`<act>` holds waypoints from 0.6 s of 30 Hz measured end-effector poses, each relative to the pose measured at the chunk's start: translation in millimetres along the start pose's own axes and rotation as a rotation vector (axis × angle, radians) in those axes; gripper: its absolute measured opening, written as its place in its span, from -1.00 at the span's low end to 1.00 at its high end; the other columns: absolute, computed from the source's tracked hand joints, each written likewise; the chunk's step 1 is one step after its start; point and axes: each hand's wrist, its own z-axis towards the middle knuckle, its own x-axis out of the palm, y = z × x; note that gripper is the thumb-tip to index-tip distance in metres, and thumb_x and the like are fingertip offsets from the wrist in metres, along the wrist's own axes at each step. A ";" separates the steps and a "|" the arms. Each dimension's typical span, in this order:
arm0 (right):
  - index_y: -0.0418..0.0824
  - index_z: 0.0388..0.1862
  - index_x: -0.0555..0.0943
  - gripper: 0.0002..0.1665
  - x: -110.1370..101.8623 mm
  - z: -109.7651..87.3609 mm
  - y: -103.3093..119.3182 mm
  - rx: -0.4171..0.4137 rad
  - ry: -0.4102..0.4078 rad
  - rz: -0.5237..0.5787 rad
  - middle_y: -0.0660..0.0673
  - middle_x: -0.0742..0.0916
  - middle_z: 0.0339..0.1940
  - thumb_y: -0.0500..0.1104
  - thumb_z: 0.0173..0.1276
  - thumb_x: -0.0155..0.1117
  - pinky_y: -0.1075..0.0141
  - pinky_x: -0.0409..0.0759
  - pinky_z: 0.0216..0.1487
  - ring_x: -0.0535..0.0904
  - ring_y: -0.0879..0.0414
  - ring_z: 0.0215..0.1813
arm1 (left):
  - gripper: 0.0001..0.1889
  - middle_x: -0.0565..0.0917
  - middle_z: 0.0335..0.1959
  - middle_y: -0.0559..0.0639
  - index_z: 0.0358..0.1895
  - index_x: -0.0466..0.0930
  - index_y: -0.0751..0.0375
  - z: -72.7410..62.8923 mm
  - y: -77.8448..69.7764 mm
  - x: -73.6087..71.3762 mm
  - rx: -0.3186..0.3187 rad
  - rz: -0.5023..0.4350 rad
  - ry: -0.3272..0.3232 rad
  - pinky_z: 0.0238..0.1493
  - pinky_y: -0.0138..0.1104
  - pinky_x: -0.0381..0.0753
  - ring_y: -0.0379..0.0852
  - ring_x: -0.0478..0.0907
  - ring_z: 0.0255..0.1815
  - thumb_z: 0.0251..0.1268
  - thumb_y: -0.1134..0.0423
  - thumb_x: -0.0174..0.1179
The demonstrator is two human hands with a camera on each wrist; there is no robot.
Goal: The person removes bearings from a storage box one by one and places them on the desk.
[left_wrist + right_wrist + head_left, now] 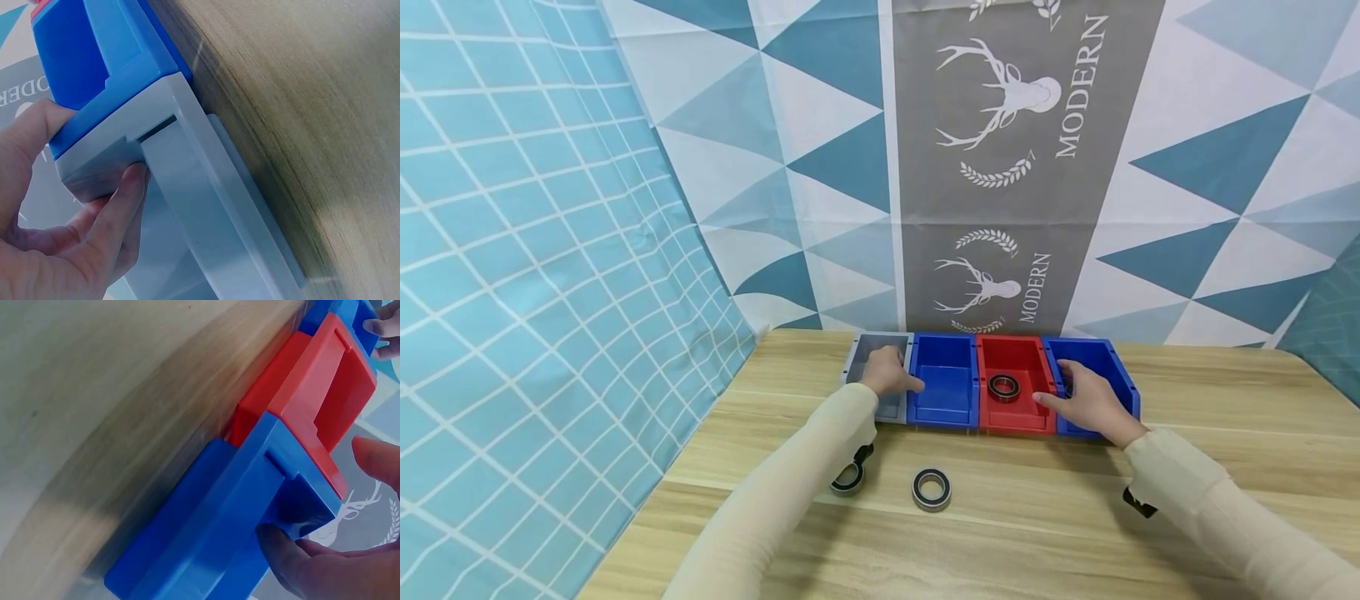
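Note:
Four storage bins stand joined in a row: a grey bin point(892, 412), a blue bin point(944, 400), a red bin point(1026, 417) and a right-hand blue bin point(1101, 354). My left hand point(889, 372) pinches the adjoining grey and blue walls, fingers inside the grey bin, thumb on the blue side. My right hand point(1092, 404) reaches over the right-hand blue bin, fingertips dipping inside. Its thumb point(378, 464) is spread away toward the red bin. A ball bearing point(1003, 387) lies in the red bin. A dark edge shows beside my right fingers, mostly hidden.
On the wooden table point(1022, 533) in front of the bins lie a second bearing point(932, 489) and a third bearing point(847, 479), partly covered by my left sleeve point(790, 483). A patterned cloth point(820, 125) hangs behind the bins, and a blue checked cloth point(512, 292) at the left.

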 end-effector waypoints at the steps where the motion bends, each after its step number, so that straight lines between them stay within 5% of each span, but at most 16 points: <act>1: -0.59 0.37 0.14 -0.01 0.4 0.6 -0.6 0.010 0.009 0.008 -0.60 0.44 0.25 0.06 0.27 0.30 -0.21 0.48 0.16 0.42 -0.44 0.23 | -0.62 0.41 -0.43 0.00 -0.37 0.41 0.21 0.0 0.1 0.1 -0.001 -0.001 -0.001 -0.42 -0.30 0.35 -0.07 0.36 -0.38 -0.06 0.19 0.48; 10: -0.58 0.37 0.16 -0.12 -0.7 3.1 -6.9 0.103 0.045 0.101 -0.58 0.46 0.23 0.01 0.35 0.21 -0.17 0.51 0.16 0.44 -0.40 0.21 | -0.62 0.39 -0.46 -0.01 -0.40 0.40 0.21 3.2 -0.2 2.9 0.006 0.000 0.004 -0.44 -0.31 0.34 -0.07 0.35 -0.40 -0.06 0.18 0.49; 18: -0.62 0.36 0.16 -0.19 4.2 5.8 -6.0 0.080 0.048 0.091 -0.58 0.47 0.24 -0.07 0.38 0.14 -0.14 0.52 0.15 0.46 -0.39 0.22 | -0.54 0.25 -0.60 -0.05 -0.58 0.24 0.13 9.8 1.9 0.3 -0.007 0.015 0.038 -0.54 -0.32 0.26 -0.11 0.25 -0.54 -0.06 0.20 0.48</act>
